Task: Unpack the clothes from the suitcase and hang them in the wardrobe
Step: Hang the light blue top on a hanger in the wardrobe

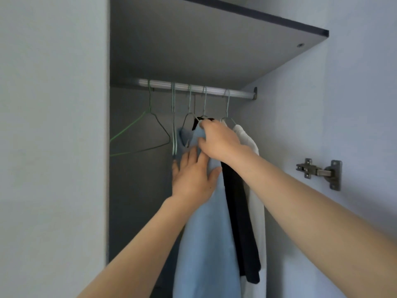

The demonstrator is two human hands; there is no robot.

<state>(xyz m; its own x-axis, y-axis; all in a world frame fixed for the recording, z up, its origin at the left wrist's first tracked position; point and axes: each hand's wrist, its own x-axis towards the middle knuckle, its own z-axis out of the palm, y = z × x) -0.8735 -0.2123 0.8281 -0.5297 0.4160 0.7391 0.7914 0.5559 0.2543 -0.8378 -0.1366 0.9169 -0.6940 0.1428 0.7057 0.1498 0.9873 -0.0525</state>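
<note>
Here left hand [193, 179] flat on blue shirt [206, 233]; right hand [219, 140] grips its top, fingertips hidden.

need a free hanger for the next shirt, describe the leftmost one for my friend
Find the silver rail under the shelf. The green wire hanger hangs at its left end. Unlike the others, it shows a full bare triangle, no garment.

The left of the wardrobe [133, 201] is open below the bare green hanger [150, 100] and a second thin hanger [173, 125]. Right of them the blue shirt [206, 244], black garment [236, 211] and white garment [256, 211] hang packed together, close to the right wall [290, 125], which carries a hinge [320, 173] nearer. A shelf [214, 39] closes the space just above the rail [217, 90].
</note>
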